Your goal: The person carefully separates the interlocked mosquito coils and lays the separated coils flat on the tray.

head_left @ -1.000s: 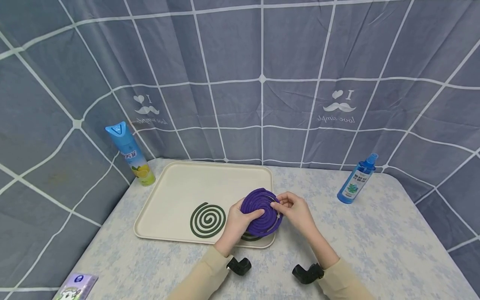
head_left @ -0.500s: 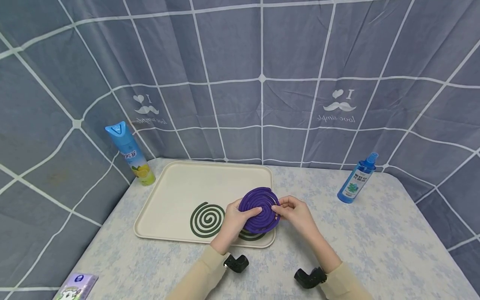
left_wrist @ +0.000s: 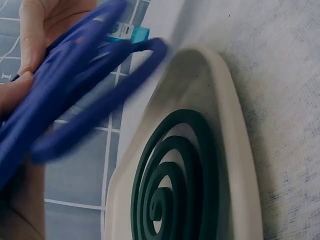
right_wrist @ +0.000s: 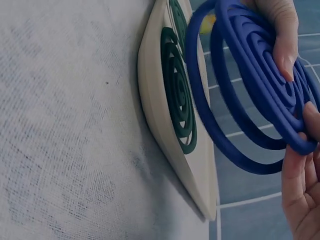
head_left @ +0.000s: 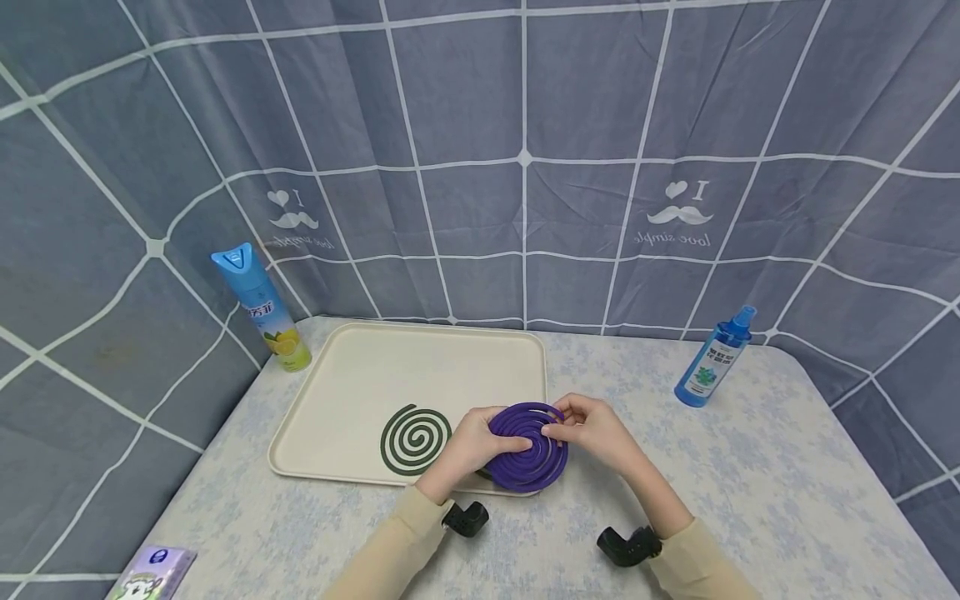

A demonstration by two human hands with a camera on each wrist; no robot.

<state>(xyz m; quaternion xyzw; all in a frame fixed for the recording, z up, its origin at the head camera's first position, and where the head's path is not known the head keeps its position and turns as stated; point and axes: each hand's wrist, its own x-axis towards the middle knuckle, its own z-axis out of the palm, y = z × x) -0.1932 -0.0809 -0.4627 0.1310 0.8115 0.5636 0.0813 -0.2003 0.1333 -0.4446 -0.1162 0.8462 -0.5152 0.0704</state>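
Both hands hold a purple mosquito coil (head_left: 521, 475) above the tray's near right corner. My left hand (head_left: 474, 446) pinches its left side, thumb lying across the top face. With thumb and fingers, my right hand (head_left: 596, 432) pinches the coil's upper right edge. Outer loops of the purple spiral (right_wrist: 230, 142) hang apart below the rest in the right wrist view; whether it is one coil or a nested pair, I cannot tell. One dark green mosquito coil (head_left: 417, 440) lies flat on the tray. Another green coil (left_wrist: 192, 160), mostly covered in the head view, shows beneath the hands.
The cream tray (head_left: 420, 354) has a raised rim and sits on a pale patterned tablecloth (head_left: 750, 492). A blue spray can (head_left: 266, 308) stands back left, a blue pump bottle (head_left: 712, 358) back right. A purple tissue pack (head_left: 153, 573) lies front left. A grey curtain (head_left: 480, 208) hangs behind.
The purple coil first shifts slightly left, then moves down toward the near table edge and a little right. It now covers more of the right green coil. Both hands still hold it.
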